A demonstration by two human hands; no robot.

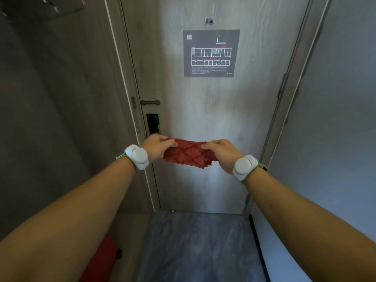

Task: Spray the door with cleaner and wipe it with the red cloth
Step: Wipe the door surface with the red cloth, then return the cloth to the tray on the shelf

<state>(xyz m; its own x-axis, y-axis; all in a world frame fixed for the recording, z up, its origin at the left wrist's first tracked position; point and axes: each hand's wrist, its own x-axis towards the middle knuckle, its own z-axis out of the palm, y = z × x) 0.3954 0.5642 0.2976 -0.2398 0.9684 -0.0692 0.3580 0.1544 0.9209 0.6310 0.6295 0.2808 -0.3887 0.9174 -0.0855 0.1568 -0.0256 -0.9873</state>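
A pale wood-grain door [213,110] fills the middle of the head view, closed in its frame. The red cloth [188,154], with a diamond pattern, is stretched between both hands in front of the door's lower half. My left hand [157,145] pinches its left end and my right hand [221,152] pinches its right end. Both wrists wear white bands. No spray bottle is in view.
A dark floor-plan sign [210,52] hangs on the door below a peephole [209,20]. A lever handle [150,102] and black lock panel [153,123] sit at the door's left edge. Walls stand close on both sides. A red object [101,259] lies low left on the floor.
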